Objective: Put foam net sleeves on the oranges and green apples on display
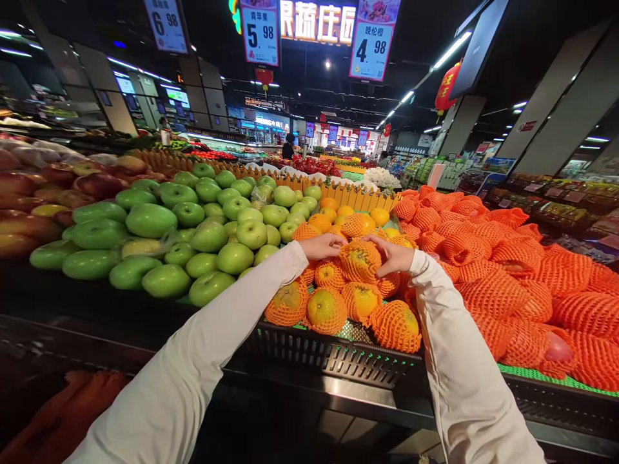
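Note:
An orange in an orange foam net [360, 261] sits between my two hands, on top of the other oranges in the bin. My left hand [325, 246] is at its upper left, fingers bent and drawn together against the net; their tips are partly hidden. From the right, my right hand [397, 253] curves round the same fruit, with the fingers over its top and the thumb at its side. Several netted oranges lie in front, among them one with a yellow-green top [327, 309]. Bare oranges [320, 223] lie behind.
Green apples [207, 236] are heaped to the left, with red apples [101, 185] beyond. Red-netted fruit [498, 290] is piled at right. A black slatted basket edge [333, 354] runs along the front. A low yellow fence [348, 196] stands behind; price signs [372, 48] hang above.

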The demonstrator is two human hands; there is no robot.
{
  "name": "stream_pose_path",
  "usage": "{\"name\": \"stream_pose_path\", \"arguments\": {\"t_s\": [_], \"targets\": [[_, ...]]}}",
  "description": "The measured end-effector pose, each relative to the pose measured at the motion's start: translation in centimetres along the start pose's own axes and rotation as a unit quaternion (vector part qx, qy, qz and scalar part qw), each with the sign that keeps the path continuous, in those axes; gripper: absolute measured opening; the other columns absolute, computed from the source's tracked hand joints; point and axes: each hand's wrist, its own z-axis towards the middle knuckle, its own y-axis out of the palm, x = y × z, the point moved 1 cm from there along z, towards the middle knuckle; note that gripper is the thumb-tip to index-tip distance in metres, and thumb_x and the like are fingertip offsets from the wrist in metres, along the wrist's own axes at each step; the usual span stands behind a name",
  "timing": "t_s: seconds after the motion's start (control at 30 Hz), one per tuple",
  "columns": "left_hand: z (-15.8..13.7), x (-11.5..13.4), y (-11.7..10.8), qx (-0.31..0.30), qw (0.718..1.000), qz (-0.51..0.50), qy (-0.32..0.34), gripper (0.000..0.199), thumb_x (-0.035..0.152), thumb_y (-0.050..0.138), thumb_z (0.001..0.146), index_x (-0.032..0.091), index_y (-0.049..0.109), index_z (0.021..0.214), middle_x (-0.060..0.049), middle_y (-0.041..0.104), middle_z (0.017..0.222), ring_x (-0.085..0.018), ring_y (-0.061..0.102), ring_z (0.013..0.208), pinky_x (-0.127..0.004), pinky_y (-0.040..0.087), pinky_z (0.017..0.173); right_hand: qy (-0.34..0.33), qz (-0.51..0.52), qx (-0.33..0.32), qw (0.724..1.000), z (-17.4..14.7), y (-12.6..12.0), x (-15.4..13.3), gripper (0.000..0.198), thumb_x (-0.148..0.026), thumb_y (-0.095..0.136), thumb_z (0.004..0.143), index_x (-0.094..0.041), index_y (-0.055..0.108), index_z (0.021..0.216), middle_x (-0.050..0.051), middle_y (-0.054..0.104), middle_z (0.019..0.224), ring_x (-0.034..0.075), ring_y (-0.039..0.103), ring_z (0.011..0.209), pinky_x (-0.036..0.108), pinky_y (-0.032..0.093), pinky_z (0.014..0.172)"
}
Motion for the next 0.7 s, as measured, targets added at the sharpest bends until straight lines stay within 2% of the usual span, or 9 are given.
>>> {"name": "stream_pose_path", "arguments": {"t_s": [0.13, 0.2, 0.23, 0.3, 0.37, 0.43, 0.5, 0.57, 0.7], "targets": [[0.1, -0.4, -0.2, 0.015, 1.000, -0.009, -0.018, 0.023, 0.014, 0.077, 0.067, 0.016, 0.064, 0.086, 0.001, 0.062, 0.069, -0.008, 0.046, 0.051, -0.023, 0.033, 0.052, -0.060, -0.093, 0.036, 0.993, 0.3, 0.2, -0.9, 0.093, -0.019, 0.085, 0.054, -0.023, 0.049, 0.140, 0.010, 0.053, 0.149, 0.032, 0.051, 0.139, 0.053, 0.031, 0.124], [0.1, -0.5, -0.2, 0.018, 1.000, -0.009, -0.017, 0.022, 0.015, 0.076, 0.067, 0.017, 0.063, 0.084, 0.002, 0.061, 0.068, -0.008, 0.045, 0.050, -0.023, 0.031, 0.050, -0.048, -0.096, 0.037, 0.994, 0.2, 0.3, -1.1, 0.093, -0.017, 0.084, 0.055, -0.023, 0.051, 0.142, 0.009, 0.057, 0.145, 0.033, 0.056, 0.132, 0.054, 0.037, 0.120], [0.1, -0.5, -0.2, 0.018, 1.000, -0.010, -0.016, 0.020, 0.015, 0.076, 0.067, 0.017, 0.063, 0.083, 0.002, 0.060, 0.067, -0.008, 0.044, 0.049, -0.023, 0.030, 0.050, -0.028, -0.080, 0.030, 0.996, 0.1, 0.4, -1.0, 0.096, -0.017, 0.083, 0.056, -0.025, 0.048, 0.146, 0.009, 0.059, 0.142, 0.031, 0.063, 0.123, 0.054, 0.046, 0.113], [0.2, -0.6, -0.2, 0.019, 1.000, -0.010, -0.018, 0.017, 0.016, 0.075, 0.068, 0.017, 0.063, 0.081, 0.003, 0.058, 0.065, -0.007, 0.041, 0.047, -0.024, 0.029, 0.049, 0.027, -0.026, 0.006, 0.999, -0.3, 0.6, -0.9, 0.108, -0.018, 0.082, 0.058, -0.029, 0.036, 0.155, 0.010, 0.060, 0.138, 0.025, 0.071, 0.098, 0.048, 0.061, 0.088], [0.3, -0.6, -0.2, 0.021, 1.000, -0.002, -0.018, 0.015, 0.016, 0.075, 0.068, 0.017, 0.064, 0.078, 0.003, 0.055, 0.063, -0.007, 0.039, 0.046, -0.025, 0.028, 0.049, 0.080, 0.033, -0.011, 0.996, -0.8, 0.9, -0.9, 0.118, -0.020, 0.083, 0.057, -0.034, 0.024, 0.159, 0.011, 0.058, 0.140, 0.019, 0.070, 0.078, 0.038, 0.063, 0.065], [0.3, -0.6, -0.3, 0.023, 0.999, 0.021, -0.008, 0.011, 0.017, 0.074, 0.069, 0.017, 0.064, 0.073, 0.003, 0.054, 0.061, -0.008, 0.039, 0.047, -0.025, 0.028, 0.050, 0.109, 0.071, -0.009, 0.991, -0.9, 1.1, -0.9, 0.119, -0.025, 0.085, 0.056, -0.035, 0.024, 0.158, 0.010, 0.057, 0.140, 0.018, 0.069, 0.075, 0.033, 0.061, 0.056], [0.4, -0.6, -0.4, 0.025, 0.998, 0.060, 0.002, 0.011, 0.018, 0.072, 0.070, 0.017, 0.062, 0.065, 0.004, 0.051, 0.057, -0.007, 0.038, 0.047, -0.024, 0.026, 0.051, 0.105, 0.068, -0.001, 0.992, -0.7, 1.2, -0.9, 0.110, -0.029, 0.087, 0.057, -0.031, 0.032, 0.152, 0.008, 0.061, 0.131, 0.019, 0.069, 0.080, 0.034, 0.062, 0.059], [0.2, -0.5, -0.5, 0.028, 0.995, 0.095, 0.005, 0.017, 0.018, 0.070, 0.072, 0.017, 0.059, 0.059, 0.005, 0.047, 0.054, -0.007, 0.035, 0.047, -0.024, 0.025, 0.051, 0.067, 0.028, 0.015, 0.997, -0.1, 1.2, -0.9, 0.098, -0.031, 0.090, 0.056, -0.026, 0.043, 0.142, 0.006, 0.065, 0.122, 0.022, 0.069, 0.090, 0.040, 0.063, 0.074], [-0.1, -0.2, -0.6, 0.054, 0.995, 0.083, -0.001, 0.025, 0.022, 0.072, 0.074, 0.018, 0.054, 0.057, 0.004, 0.046, 0.055, -0.007, 0.035, 0.047, -0.025, 0.026, 0.051, -0.029, -0.042, 0.066, 0.996, 0.6, 0.9, -1.4, 0.082, -0.033, 0.094, 0.052, -0.023, 0.055, 0.124, 0.004, 0.066, 0.118, 0.027, 0.065, 0.111, 0.053, 0.052, 0.106]]}}
